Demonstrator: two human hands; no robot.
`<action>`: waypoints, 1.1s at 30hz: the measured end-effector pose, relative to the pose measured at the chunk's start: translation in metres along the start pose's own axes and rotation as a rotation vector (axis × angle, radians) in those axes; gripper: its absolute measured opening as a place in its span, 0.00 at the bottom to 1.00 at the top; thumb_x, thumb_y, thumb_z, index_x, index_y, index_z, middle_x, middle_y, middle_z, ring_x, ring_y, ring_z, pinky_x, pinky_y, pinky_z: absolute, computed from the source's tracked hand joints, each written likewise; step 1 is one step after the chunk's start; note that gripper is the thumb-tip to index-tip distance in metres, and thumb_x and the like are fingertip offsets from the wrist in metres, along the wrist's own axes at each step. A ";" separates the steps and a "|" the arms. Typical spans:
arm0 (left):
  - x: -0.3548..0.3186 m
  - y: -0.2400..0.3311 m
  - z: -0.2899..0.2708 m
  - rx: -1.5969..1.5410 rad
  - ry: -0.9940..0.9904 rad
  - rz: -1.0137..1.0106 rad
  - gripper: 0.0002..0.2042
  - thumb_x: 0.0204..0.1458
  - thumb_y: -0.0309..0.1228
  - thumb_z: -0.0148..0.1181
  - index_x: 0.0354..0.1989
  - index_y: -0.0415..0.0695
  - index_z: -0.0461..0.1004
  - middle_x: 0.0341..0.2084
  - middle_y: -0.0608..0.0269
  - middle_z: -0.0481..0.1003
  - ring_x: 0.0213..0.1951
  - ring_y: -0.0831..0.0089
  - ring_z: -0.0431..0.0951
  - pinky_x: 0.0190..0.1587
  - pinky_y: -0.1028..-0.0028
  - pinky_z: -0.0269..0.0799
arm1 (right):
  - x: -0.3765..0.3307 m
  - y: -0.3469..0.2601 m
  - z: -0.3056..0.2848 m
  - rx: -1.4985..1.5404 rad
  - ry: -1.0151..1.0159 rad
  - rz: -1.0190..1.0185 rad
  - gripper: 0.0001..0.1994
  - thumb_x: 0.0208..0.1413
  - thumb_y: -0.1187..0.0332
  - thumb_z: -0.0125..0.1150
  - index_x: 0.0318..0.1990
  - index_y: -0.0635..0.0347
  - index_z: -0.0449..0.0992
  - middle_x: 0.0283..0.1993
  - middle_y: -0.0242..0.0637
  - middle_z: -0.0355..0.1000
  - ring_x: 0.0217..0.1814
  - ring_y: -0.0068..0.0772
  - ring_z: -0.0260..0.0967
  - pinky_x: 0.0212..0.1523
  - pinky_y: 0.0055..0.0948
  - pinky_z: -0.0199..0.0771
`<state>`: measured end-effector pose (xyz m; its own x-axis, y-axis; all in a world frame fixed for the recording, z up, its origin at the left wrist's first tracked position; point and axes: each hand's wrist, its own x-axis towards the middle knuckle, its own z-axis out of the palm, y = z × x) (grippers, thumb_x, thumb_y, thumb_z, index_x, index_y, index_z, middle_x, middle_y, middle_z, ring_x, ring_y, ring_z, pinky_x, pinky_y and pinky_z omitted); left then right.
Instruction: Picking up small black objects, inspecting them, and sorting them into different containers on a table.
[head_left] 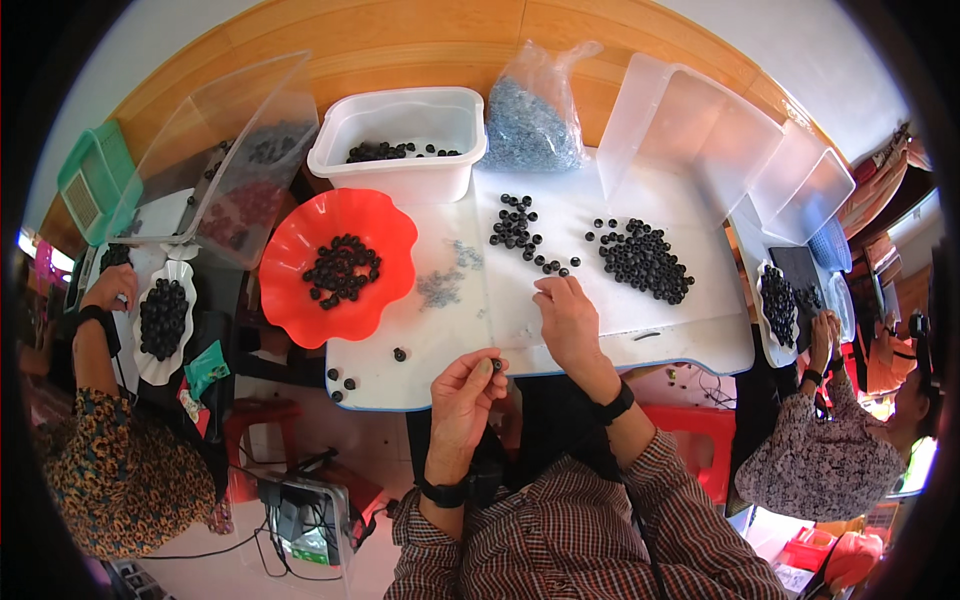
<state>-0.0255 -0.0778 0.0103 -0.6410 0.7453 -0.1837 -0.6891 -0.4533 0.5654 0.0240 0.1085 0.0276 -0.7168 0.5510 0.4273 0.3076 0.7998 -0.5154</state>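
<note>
Between the thumb and fingers of my left hand [462, 400], near the table's front edge, is a small black round part [497, 366]. My right hand [570, 325] is over the table with its fingertips pinched together; whatever they hold, if anything, is too small to make out. Just beyond its fingertips lies a loose scatter of the same black parts [514, 230]. To the right of that is a denser pile of them [645, 262]. Small clear bluish pieces [438, 288] lie on the white tabletop [540, 190] to the left of my right hand.
On the left stands a red wavy-rimmed bowl [285, 270] with black parts inside. Behind it are a white tub [325, 155] and a plastic bag of bluish pieces [535, 120]. A clear bin [690, 140] stands back right. People work at both sides, one hand [108, 290] at left.
</note>
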 end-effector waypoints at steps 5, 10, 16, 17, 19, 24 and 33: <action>0.002 0.002 0.004 0.010 0.011 -0.008 0.10 0.61 0.25 0.54 0.48 0.33 0.74 0.36 0.56 0.78 0.32 0.77 0.76 0.36 0.80 0.75 | -0.011 -0.010 -0.021 0.610 -0.176 0.427 0.09 0.58 0.73 0.58 0.45 0.66 0.76 0.34 0.39 0.76 0.28 0.26 0.72 0.28 0.25 0.71; 0.008 0.001 0.020 0.024 0.000 -0.035 0.10 0.61 0.25 0.54 0.48 0.33 0.74 0.37 0.55 0.77 0.33 0.75 0.75 0.35 0.78 0.72 | -0.023 -0.010 -0.041 1.214 -0.250 0.579 0.09 0.62 0.72 0.56 0.46 0.68 0.77 0.39 0.38 0.78 0.28 0.18 0.70 0.27 0.16 0.68; 0.014 -0.003 0.032 0.014 -0.035 -0.033 0.10 0.62 0.25 0.53 0.48 0.33 0.74 0.37 0.55 0.77 0.33 0.77 0.75 0.36 0.80 0.73 | -0.031 -0.019 -0.051 1.318 -0.231 0.589 0.09 0.62 0.72 0.57 0.46 0.67 0.77 0.39 0.37 0.78 0.30 0.17 0.70 0.30 0.16 0.68; 0.014 -0.004 0.034 0.015 -0.036 -0.034 0.10 0.62 0.25 0.53 0.48 0.33 0.74 0.37 0.55 0.77 0.33 0.77 0.75 0.36 0.80 0.73 | -0.034 -0.018 -0.050 1.318 -0.229 0.590 0.09 0.62 0.72 0.57 0.46 0.67 0.77 0.39 0.37 0.78 0.30 0.17 0.70 0.30 0.16 0.68; 0.015 -0.004 0.039 0.000 -0.036 -0.040 0.10 0.62 0.25 0.53 0.48 0.34 0.74 0.37 0.56 0.77 0.33 0.77 0.75 0.36 0.80 0.74 | -0.038 -0.016 -0.048 1.324 -0.224 0.513 0.08 0.61 0.73 0.58 0.45 0.64 0.77 0.37 0.32 0.76 0.34 0.16 0.69 0.34 0.17 0.67; 0.017 -0.007 0.043 -0.002 -0.036 -0.032 0.10 0.61 0.25 0.54 0.48 0.34 0.74 0.36 0.58 0.77 0.33 0.77 0.76 0.36 0.80 0.74 | -0.039 -0.024 -0.050 1.249 -0.196 0.442 0.07 0.60 0.75 0.58 0.44 0.62 0.78 0.39 0.29 0.74 0.41 0.18 0.68 0.43 0.20 0.67; 0.017 -0.012 0.045 -0.008 -0.035 0.004 0.09 0.61 0.25 0.54 0.47 0.34 0.75 0.34 0.61 0.77 0.33 0.77 0.76 0.36 0.80 0.75 | -0.042 -0.028 -0.047 1.204 -0.163 0.364 0.07 0.59 0.78 0.58 0.43 0.63 0.79 0.47 0.33 0.69 0.48 0.24 0.67 0.54 0.25 0.67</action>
<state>-0.0130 -0.0378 0.0370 -0.6311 0.7605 -0.1530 -0.6895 -0.4596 0.5597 0.0751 0.0739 0.0585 -0.8058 0.5884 0.0672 -0.1979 -0.1606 -0.9670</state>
